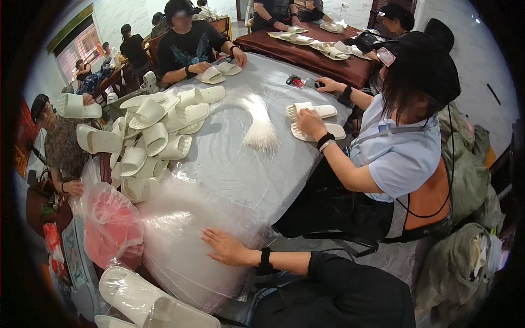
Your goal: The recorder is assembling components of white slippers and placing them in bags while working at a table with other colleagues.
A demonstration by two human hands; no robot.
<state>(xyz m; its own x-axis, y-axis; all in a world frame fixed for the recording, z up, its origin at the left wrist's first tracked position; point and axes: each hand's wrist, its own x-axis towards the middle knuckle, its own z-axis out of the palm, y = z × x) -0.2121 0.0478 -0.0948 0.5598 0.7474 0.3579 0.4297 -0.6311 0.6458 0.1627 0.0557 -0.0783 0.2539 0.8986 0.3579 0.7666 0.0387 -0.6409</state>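
R hand point(227, 249) spread flat on clear bags point(178, 229); L hand out of frame, can't tell. Imo bags look slick, cld slide or cling tgthr if grabbed fast. Slipper pile point(156, 139) beyond looks loose, bump cld topple it.

Right hand point(227, 249) is laid, fingers extended, on clear plastic film point(175, 235). Off-white slippers point(149, 113) are heaped beyond it on the tabletop point(224, 164); white strands point(259, 131) are fanned mid-table. Slipper pair point(324, 111) at right is touched by a co-worker point(404, 150).
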